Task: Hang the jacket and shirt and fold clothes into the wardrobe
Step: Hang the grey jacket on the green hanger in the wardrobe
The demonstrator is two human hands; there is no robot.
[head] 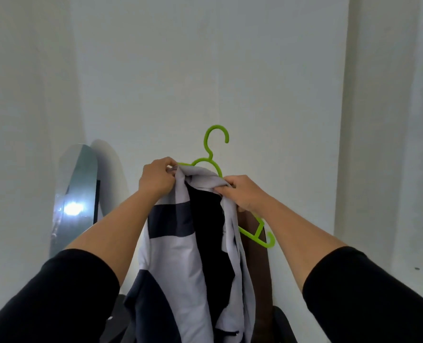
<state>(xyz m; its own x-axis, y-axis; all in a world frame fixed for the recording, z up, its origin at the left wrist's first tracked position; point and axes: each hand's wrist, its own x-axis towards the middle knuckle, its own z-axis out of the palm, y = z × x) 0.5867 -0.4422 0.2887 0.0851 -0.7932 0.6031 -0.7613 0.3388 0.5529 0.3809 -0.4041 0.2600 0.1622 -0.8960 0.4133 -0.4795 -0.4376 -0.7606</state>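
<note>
A grey and navy jacket [178,256] with a black lining hangs in front of me, draped over a bright green plastic hanger [214,147]. My left hand [156,179] grips the jacket's left shoulder together with the hanger's left end. My right hand [242,194] pinches the jacket's collar and right shoulder against the hanger's right arm. The hanger's hook points up, free of any rail, and its right end [264,237] sticks out bare below my right hand. The wardrobe is not in view.
A white wall fills the background. An arched mirror [79,206] leans against the wall at the left. A brown chair back [255,256] stands behind the jacket, with a dark seat [282,325] low down.
</note>
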